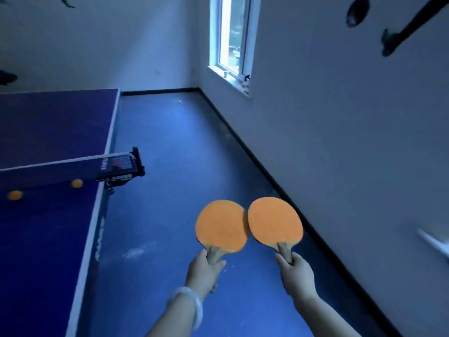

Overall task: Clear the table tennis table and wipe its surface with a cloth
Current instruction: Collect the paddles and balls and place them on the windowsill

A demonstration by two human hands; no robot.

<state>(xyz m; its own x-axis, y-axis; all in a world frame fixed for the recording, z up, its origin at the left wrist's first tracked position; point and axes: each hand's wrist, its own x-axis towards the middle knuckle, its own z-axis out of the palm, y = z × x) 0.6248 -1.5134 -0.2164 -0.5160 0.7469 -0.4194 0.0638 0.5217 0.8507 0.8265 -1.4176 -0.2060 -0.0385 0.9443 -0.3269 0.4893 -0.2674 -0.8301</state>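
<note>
My left hand point(205, 269) grips the handle of an orange-faced paddle point(221, 226), held out over the blue floor to the right of the table. My right hand point(295, 273) grips the handle of a second orange paddle point(275, 221). The two blades touch edge to edge. The dark blue table tennis table point(48, 234) fills the left of the view, with its net point(63, 170) across it. Two orange balls point(77, 183) point(15, 195) lie on the table just in front of the net. No cloth is in view.
The net post clamp point(137, 164) sticks out past the table's right edge. A strip of blue floor point(170, 166) runs between the table and the white wall point(340, 142) on the right. A window point(233, 37) is set in that wall. A small white ball point(179, 101) lies on the far floor.
</note>
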